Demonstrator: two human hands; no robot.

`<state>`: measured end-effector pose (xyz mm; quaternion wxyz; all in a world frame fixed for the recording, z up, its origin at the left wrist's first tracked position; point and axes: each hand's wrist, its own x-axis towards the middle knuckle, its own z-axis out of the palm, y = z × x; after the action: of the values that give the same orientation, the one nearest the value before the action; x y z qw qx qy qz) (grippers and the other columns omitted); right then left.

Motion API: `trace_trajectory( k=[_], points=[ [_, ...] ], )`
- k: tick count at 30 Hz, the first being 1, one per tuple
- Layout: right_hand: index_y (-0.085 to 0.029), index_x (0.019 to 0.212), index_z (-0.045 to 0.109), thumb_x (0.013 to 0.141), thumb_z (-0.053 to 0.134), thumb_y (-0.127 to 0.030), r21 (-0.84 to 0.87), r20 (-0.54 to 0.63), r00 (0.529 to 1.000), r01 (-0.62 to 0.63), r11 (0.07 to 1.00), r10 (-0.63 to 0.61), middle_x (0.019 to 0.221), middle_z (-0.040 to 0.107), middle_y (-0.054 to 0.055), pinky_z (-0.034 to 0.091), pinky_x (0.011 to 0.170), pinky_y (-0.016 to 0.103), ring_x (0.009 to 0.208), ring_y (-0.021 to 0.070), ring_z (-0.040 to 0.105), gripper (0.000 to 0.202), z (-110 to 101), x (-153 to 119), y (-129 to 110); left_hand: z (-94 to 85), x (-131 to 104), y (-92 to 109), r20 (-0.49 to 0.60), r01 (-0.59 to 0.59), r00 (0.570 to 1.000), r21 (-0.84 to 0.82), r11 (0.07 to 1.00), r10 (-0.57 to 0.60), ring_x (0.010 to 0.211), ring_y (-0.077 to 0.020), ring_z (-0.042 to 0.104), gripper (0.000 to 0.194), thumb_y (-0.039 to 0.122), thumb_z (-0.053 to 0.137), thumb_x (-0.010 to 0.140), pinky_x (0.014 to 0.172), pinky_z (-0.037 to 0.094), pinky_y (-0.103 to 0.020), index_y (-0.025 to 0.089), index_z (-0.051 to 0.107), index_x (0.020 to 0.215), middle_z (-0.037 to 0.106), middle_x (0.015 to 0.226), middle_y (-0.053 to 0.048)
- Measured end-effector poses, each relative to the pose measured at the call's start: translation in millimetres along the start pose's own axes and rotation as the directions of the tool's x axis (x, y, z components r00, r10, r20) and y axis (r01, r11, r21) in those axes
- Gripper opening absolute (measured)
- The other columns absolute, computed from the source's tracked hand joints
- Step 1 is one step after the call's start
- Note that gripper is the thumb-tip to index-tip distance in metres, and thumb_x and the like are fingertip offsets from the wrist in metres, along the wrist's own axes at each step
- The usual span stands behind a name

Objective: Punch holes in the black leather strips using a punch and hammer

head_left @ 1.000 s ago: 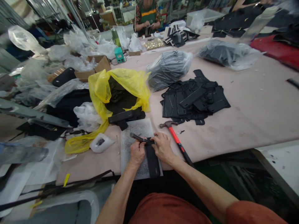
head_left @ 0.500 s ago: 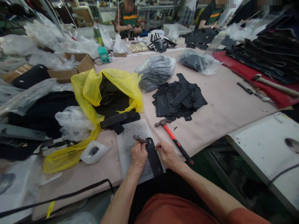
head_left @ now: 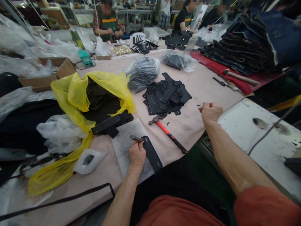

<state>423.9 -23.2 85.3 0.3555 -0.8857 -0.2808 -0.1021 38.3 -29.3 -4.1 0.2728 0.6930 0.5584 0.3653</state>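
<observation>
My left hand (head_left: 137, 154) is closed around a metal punch (head_left: 136, 138), which lies tilted over the top end of a black strap piece (head_left: 152, 153). That flat piece has a slot near each end and rests on a speckled pale board (head_left: 124, 142). Out to the right, over the table edge, my right hand (head_left: 211, 111) is closed, fingers bunched together. A small dark bit (head_left: 198, 106) shows by its fingertips; whether they hold it is unclear. A claw hammer (head_left: 168, 134) with a red and black handle lies between the board and my right arm.
Beyond the hammer lies a pile of black pieces (head_left: 166, 94). A yellow plastic bag (head_left: 68, 97) of dark pieces stands left, with black pieces (head_left: 109, 122) at its mouth. A white machine table (head_left: 244, 125) stands right. A wooden-handled hammer (head_left: 242, 77) rests on red cloth. Co-workers sit across.
My right hand has moved from the black strap piece out to the right, past the red hammer. My left hand stays on the punch. The whole view has swung to the right.
</observation>
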Motion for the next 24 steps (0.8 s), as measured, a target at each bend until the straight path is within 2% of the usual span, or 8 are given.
trace_trajectory(
  k=[4, 6, 8, 12, 16, 18, 21, 24],
  points=[
    [-0.015, 0.083, 0.067, 0.068, 0.057, -0.028, -0.105, 0.087, 0.994, -0.06, 0.993, 0.069, 0.079, 0.069, 0.009, 0.047, 0.077, 0.038, 0.077, 0.0223, 0.063, 0.022, -18, -27, 46, 0.7, 0, 0, -0.025, 0.018, 1.0, 0.018, 1.0, -0.017, 0.084, -0.0261, 0.07, 0.023, 0.023, 0.048, 0.089, 0.076, 0.052, -0.035, 0.015, 0.07, 0.092, 0.074, 0.092, -0.012],
    [-0.017, 0.076, 0.067, 0.068, 0.059, -0.03, -0.081, 0.197, 0.98, -0.011, 0.997, 0.027, 0.073, 0.068, 0.006, 0.048, 0.076, 0.036, 0.073, 0.0215, 0.062, 0.018, -20, -58, 51, 1.3, -1, -1, -0.03, 0.025, 0.999, 0.011, 1.0, -0.025, 0.084, -0.0262, 0.07, 0.024, 0.024, 0.048, 0.089, 0.076, 0.052, -0.035, 0.016, 0.07, 0.092, 0.074, 0.093, -0.012],
    [-0.018, 0.077, 0.067, 0.073, 0.056, -0.034, -0.016, 0.393, 0.918, 0.053, 0.998, -0.042, 0.074, 0.067, 0.006, 0.048, 0.075, 0.035, 0.074, 0.0212, 0.062, 0.02, -19, -97, 42, 1.3, -1, -1, -0.026, 0.035, 0.999, 0.001, 0.999, -0.035, 0.087, -0.0265, 0.07, 0.024, 0.025, 0.049, 0.089, 0.077, 0.052, -0.035, 0.017, 0.07, 0.095, 0.074, 0.095, -0.012],
    [-0.017, 0.104, 0.064, 0.082, 0.055, -0.041, 0.241, 0.632, 0.687, 0.264, 0.934, -0.357, 0.096, 0.068, 0.01, 0.049, 0.081, 0.038, 0.088, 0.0229, 0.063, 0.034, -21, -182, 0, -0.6, -2, 1, -0.02, 0.076, 0.997, -0.005, 0.997, -0.076, 0.088, -0.0266, 0.07, 0.025, 0.027, 0.05, 0.089, 0.079, 0.053, -0.036, 0.016, 0.071, 0.097, 0.074, 0.095, -0.011],
    [-0.018, 0.14, 0.042, 0.07, 0.069, -0.055, 0.428, 0.677, 0.293, 0.59, 0.685, -0.675, 0.147, 0.039, 0.017, 0.029, 0.106, 0.055, 0.135, 0.0345, 0.034, 0.084, -30, -238, -21, -2.5, -3, 5, -0.023, 0.084, 0.996, -0.02, 0.996, -0.084, 0.091, -0.0253, 0.069, 0.025, 0.027, 0.05, 0.088, 0.083, 0.053, -0.037, 0.016, 0.071, 0.096, 0.074, 0.096, -0.01],
    [-0.016, 0.148, 0.029, 0.072, 0.065, -0.062, 0.456, 0.693, 0.184, 0.637, 0.622, -0.697, 0.153, 0.029, 0.017, 0.02, 0.11, 0.06, 0.141, 0.0358, 0.021, 0.096, -29, -247, -19, -3.2, -2, 6, -0.012, 0.087, 0.996, -0.056, 0.995, -0.088, 0.094, -0.0239, 0.069, 0.025, 0.026, 0.049, 0.089, 0.085, 0.053, -0.036, 0.017, 0.071, 0.098, 0.074, 0.097, -0.009],
    [-0.014, 0.149, 0.026, 0.082, 0.054, -0.061, 0.456, 0.676, 0.156, 0.678, 0.576, -0.72, 0.155, 0.025, 0.016, 0.014, 0.111, 0.061, 0.144, 0.0351, 0.014, 0.087, -19, -246, -15, -5.1, -1, 10, -0.01, 0.106, 0.994, -0.118, 0.987, -0.108, 0.094, -0.0219, 0.069, 0.024, 0.027, 0.051, 0.088, 0.086, 0.053, -0.034, 0.017, 0.071, 0.098, 0.074, 0.098, -0.008],
    [-0.016, 0.148, 0.031, 0.086, 0.052, -0.055, 0.405, 0.646, 0.225, 0.709, 0.577, -0.73, 0.155, 0.027, 0.015, 0.012, 0.112, 0.062, 0.144, 0.0354, 0.015, 0.076, -3, -242, -23, -9.3, -2, 15, -0.04, 0.1, 0.994, -0.138, 0.985, -0.107, 0.094, -0.0213, 0.069, 0.023, 0.026, 0.052, 0.088, 0.086, 0.054, -0.035, 0.016, 0.071, 0.097, 0.074, 0.098, -0.008]
  ],
)
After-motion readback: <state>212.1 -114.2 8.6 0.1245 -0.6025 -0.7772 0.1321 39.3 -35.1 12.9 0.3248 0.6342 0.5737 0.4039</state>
